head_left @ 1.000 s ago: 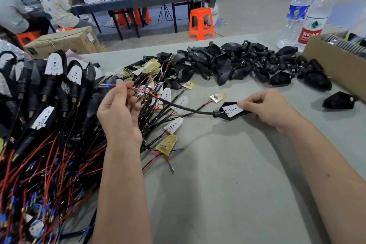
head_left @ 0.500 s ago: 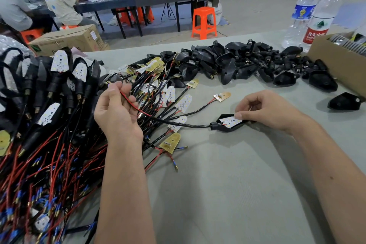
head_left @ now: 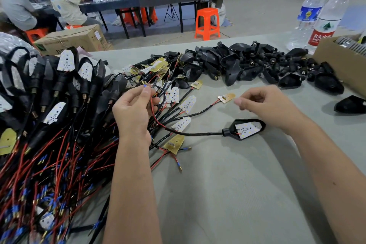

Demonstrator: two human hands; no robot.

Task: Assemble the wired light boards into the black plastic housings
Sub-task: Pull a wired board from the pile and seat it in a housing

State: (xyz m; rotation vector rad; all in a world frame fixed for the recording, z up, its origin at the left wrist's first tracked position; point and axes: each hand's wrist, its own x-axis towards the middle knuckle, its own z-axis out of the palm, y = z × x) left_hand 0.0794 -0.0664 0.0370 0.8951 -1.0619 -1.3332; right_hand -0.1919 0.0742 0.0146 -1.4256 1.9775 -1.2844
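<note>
A black housing with a white light board seated in it lies on the grey table, its black cable running left. My left hand pinches the red and black wire ends of that cable, held up above the wire pile. My right hand hovers just above the housing, fingers loosely curled, holding nothing. Loose wired boards lie between my hands, one yellow-backed board near my right fingertips. Empty black housings are heaped at the back.
Finished assemblies with red wires are piled on the left. A cardboard box and two water bottles stand at the right rear. A lone housing lies far right. People sit at another table behind.
My right hand has let go of the housing and lifted off it. The housing now lies on the table. My left hand raised the wire ends slightly.
</note>
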